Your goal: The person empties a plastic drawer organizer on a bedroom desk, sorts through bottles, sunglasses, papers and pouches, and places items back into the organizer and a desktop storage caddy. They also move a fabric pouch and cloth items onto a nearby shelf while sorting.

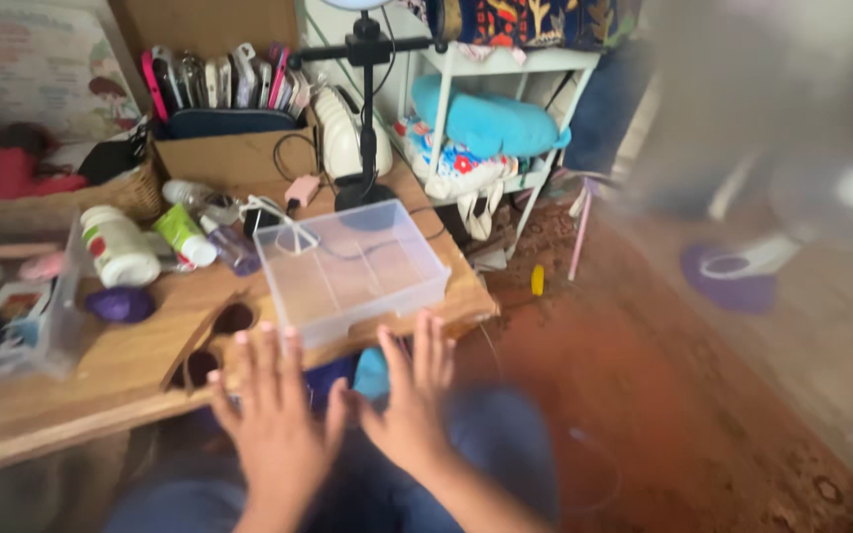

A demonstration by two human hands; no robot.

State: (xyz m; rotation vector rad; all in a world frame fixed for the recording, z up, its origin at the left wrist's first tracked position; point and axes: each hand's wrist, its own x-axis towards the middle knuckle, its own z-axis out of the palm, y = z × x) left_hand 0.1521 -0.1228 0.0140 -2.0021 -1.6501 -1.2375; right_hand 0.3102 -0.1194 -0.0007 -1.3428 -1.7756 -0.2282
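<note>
Both hands are low in the middle of the frame, flat and open with the fingers spread, backs facing up. The left hand (273,419) sits a bit lower and to the left, and the right hand (409,400) is just beside it, thumbs almost meeting. Neither hand holds anything. The fingertips of both hands reach up to the near edge of the wooden table (101,380), just below the clear plastic box with dividers (350,269). That box sits in the middle of the frame, near the table's right end, and it looks empty inside. Through its see-through walls a thin dark cord shows. At the left edge stands a clear plastic bin (46,326) with small things in it, too blurry to tell. Next to it are a white round bottle with a green label (118,247) and a purple squashy lump (120,304). In the upper left, a brown cardboard box (234,153) holds a dark tray packed with a row of phones standing up (224,84). A black stand with a round base (365,188) is just behind the clear box.
</note>
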